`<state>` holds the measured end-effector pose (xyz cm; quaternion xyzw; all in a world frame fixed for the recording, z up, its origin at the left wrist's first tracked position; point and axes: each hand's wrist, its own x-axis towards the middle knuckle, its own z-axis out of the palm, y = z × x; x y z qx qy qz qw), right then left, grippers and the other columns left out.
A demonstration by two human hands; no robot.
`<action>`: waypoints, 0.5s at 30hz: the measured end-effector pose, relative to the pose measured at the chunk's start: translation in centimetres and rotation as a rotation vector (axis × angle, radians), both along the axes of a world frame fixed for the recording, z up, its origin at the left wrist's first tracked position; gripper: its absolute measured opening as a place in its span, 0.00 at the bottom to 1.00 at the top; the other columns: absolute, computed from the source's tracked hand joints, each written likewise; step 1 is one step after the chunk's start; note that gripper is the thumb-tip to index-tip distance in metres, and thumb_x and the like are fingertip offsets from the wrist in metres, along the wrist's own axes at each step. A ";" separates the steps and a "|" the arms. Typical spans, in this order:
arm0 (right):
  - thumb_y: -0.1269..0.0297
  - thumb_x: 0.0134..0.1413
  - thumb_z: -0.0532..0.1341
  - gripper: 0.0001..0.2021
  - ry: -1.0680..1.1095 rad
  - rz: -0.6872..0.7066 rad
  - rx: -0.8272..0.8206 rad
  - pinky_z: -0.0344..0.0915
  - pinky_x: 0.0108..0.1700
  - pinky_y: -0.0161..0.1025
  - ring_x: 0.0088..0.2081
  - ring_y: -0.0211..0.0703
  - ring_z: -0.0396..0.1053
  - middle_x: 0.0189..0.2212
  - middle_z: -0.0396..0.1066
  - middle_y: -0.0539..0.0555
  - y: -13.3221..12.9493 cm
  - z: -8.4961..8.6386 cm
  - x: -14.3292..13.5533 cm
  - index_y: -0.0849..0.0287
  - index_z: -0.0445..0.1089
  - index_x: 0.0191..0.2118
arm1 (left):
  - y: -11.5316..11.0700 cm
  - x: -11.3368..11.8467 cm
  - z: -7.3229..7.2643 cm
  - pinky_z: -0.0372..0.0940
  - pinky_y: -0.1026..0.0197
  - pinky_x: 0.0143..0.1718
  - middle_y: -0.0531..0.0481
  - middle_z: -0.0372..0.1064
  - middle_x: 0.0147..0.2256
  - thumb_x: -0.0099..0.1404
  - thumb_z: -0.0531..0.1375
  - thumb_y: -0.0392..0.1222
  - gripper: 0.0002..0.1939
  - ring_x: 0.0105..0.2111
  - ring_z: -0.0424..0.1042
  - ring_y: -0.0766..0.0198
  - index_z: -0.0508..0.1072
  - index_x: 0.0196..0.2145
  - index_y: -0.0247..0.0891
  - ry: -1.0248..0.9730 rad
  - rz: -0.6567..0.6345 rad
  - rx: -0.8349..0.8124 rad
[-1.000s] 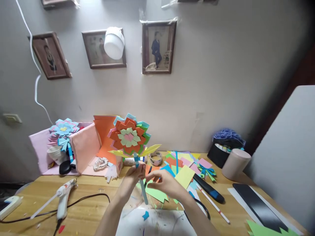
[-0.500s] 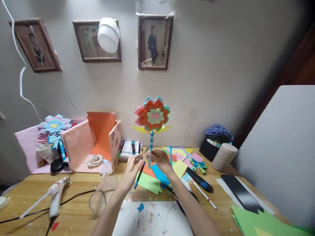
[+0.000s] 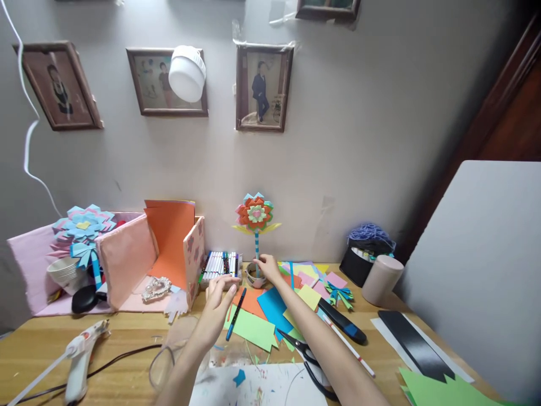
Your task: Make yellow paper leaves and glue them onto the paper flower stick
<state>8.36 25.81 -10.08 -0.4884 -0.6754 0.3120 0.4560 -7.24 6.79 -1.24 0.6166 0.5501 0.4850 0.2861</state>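
A layered paper flower, orange, blue and green with yellow leaves, stands upright on a blue-and-white striped stem. My right hand pinches that stem low down, over a roll of tape; the stem's lower end is at the ring, though I cannot tell how deep it sits. My left hand is apart from the flower, fingers loosely stretched, with nothing in it. Beside it lie a blue-black pen and a box of markers.
Coloured paper pieces, black scissors and a box cutter lie across the middle. At the left are a glue gun and pink boxes with another paper flower. A pink cylinder stands right.
The right hand has moved the flower away from me and lowered its stem to the tape roll near the wall. My left hand has stayed back, and the view has tilted upward slightly.
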 end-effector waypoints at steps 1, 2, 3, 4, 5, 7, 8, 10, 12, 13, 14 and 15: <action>0.59 0.44 0.58 0.12 -0.006 0.002 -0.001 0.56 0.25 0.34 0.22 0.39 0.62 0.16 0.67 0.50 0.0 -0.3 0.0 0.64 0.68 0.20 | 0.0 -0.1 0.0 0.48 0.51 0.56 0.47 0.62 0.45 0.61 0.51 0.50 0.14 0.52 0.56 0.56 0.70 0.38 0.43 -0.002 -0.003 -0.003; 0.59 0.45 0.57 0.12 -0.009 0.005 -0.004 0.57 0.26 0.34 0.23 0.40 0.63 0.17 0.68 0.51 0.1 -0.6 0.0 0.63 0.68 0.21 | 0.1 -0.1 -0.1 0.48 0.51 0.56 0.47 0.61 0.45 0.61 0.50 0.50 0.14 0.52 0.56 0.57 0.70 0.38 0.43 -0.004 -0.006 -0.008; 0.59 0.45 0.57 0.12 -0.012 0.011 -0.007 0.58 0.27 0.34 0.23 0.41 0.65 0.18 0.69 0.52 0.2 -0.9 0.0 0.63 0.69 0.21 | 0.2 -0.2 -0.3 0.48 0.51 0.56 0.47 0.61 0.45 0.61 0.50 0.50 0.14 0.51 0.56 0.57 0.70 0.39 0.43 -0.005 -0.009 -0.014; 0.59 0.45 0.57 0.12 -0.014 0.016 -0.011 0.59 0.27 0.35 0.24 0.42 0.66 0.20 0.71 0.52 0.3 -1.0 0.0 0.63 0.69 0.22 | 0.2 -0.1 -0.4 0.48 0.51 0.55 0.47 0.61 0.45 0.61 0.50 0.50 0.14 0.51 0.56 0.57 0.69 0.39 0.43 -0.005 -0.013 -0.020; 0.60 0.46 0.56 0.12 -0.016 0.022 -0.015 0.60 0.28 0.35 0.25 0.43 0.67 0.21 0.72 0.53 0.5 -1.2 0.0 0.62 0.70 0.23 | 0.3 -0.1 -0.6 0.48 0.51 0.55 0.47 0.61 0.45 0.61 0.49 0.50 0.14 0.51 0.56 0.57 0.69 0.39 0.43 -0.003 -0.019 -0.025; 0.60 0.45 0.57 0.11 -0.016 0.030 -0.020 0.62 0.29 0.36 0.27 0.45 0.69 0.23 0.73 0.54 0.8 -1.4 0.0 0.61 0.70 0.23 | 0.3 0.1 -0.7 0.48 0.51 0.55 0.47 0.62 0.45 0.61 0.49 0.50 0.15 0.51 0.57 0.57 0.69 0.39 0.43 0.004 -0.035 -0.037; 0.61 0.45 0.57 0.10 -0.015 0.033 -0.022 0.63 0.30 0.36 0.29 0.45 0.70 0.24 0.74 0.54 0.9 -1.4 0.0 0.61 0.70 0.23 | 0.3 0.1 -0.7 0.48 0.52 0.55 0.47 0.62 0.44 0.61 0.49 0.51 0.15 0.51 0.57 0.57 0.68 0.39 0.42 0.011 -0.047 -0.041; 0.63 0.44 0.57 0.08 -0.007 0.035 -0.021 0.65 0.32 0.37 0.30 0.46 0.71 0.26 0.75 0.54 1.0 -1.5 0.0 0.60 0.71 0.25 | 0.2 -0.1 -0.4 0.50 0.53 0.54 0.47 0.63 0.44 0.61 0.49 0.51 0.15 0.50 0.58 0.57 0.68 0.39 0.42 0.034 -0.071 -0.052; 0.65 0.43 0.58 0.06 0.003 0.031 -0.012 0.65 0.34 0.37 0.32 0.46 0.72 0.28 0.75 0.54 1.0 -1.5 0.0 0.60 0.71 0.27 | -0.1 -0.8 0.0 0.51 0.54 0.53 0.48 0.63 0.44 0.62 0.47 0.53 0.16 0.49 0.59 0.57 0.68 0.39 0.43 0.096 -0.095 -0.075; 0.66 0.41 0.59 0.05 0.007 0.025 -0.005 0.66 0.35 0.38 0.32 0.46 0.72 0.28 0.75 0.54 0.9 -1.5 0.0 0.60 0.71 0.28 | -0.3 -1.4 0.1 0.51 0.54 0.53 0.48 0.64 0.45 0.62 0.47 0.53 0.17 0.50 0.59 0.57 0.68 0.40 0.43 0.154 -0.109 -0.095; 0.66 0.40 0.60 0.06 0.011 0.014 0.005 0.66 0.35 0.38 0.32 0.46 0.72 0.29 0.75 0.54 0.8 -1.4 0.0 0.60 0.71 0.29 | -0.6 -2.0 0.1 0.50 0.53 0.54 0.48 0.63 0.46 0.62 0.47 0.53 0.17 0.50 0.58 0.57 0.67 0.41 0.44 0.234 -0.124 -0.120; 0.67 0.39 0.61 0.07 0.016 -0.002 0.015 0.66 0.36 0.39 0.32 0.46 0.71 0.29 0.74 0.53 0.6 -1.4 0.0 0.59 0.71 0.30 | -0.8 -2.7 -0.1 0.49 0.53 0.54 0.48 0.63 0.47 0.61 0.48 0.52 0.17 0.51 0.57 0.56 0.67 0.43 0.45 0.335 -0.140 -0.155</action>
